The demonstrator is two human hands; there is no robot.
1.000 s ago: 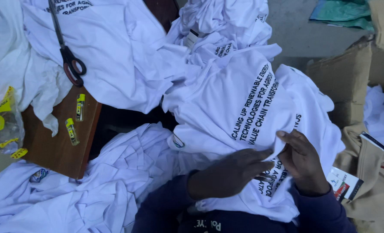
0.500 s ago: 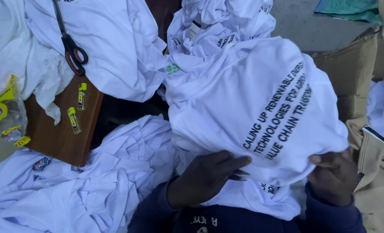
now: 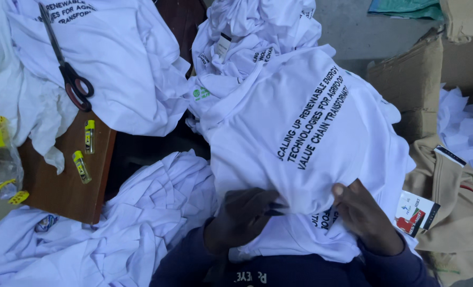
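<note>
- Centre frame, on the person's lap: white T-shirt [image 3: 310, 133] with black print on its back, draped over a stack of more white shirts.
- left hand [image 3: 243, 218] sits at the shirt's lower hem, fingers curled and tucked under the fabric edge, pinching the cloth; a dark slim object shows at the fingertips, too small to identify.
- right hand [image 3: 365, 215] grips the same hem further right, thumb on top, fingers folded under the fabric, closed on the cloth.
- Both hands are near each other but apart, hem stretched between them.
- Dark blue sleeves [image 3: 194, 260] run from the bottom edge to both wrists.
- Below the held shirt, another printed white shirt lies touching it.
- Left: wooden board [image 3: 66, 186] with two small yellow-green tubes [image 3: 85, 151] lying on it, well apart from the hands.
- Upper left: scissors [image 3: 69, 74] with dark red-black handles rest on a separate white shirt pile [image 3: 119, 69].
- Lower left: rumpled heap of white shirts [image 3: 141, 223], just beside the left arm.
- Right: tan garment [image 3: 459, 212] with a hang tag [image 3: 414, 212], beside the right hand.
- Upper right: cardboard box [image 3: 411, 79].
</note>
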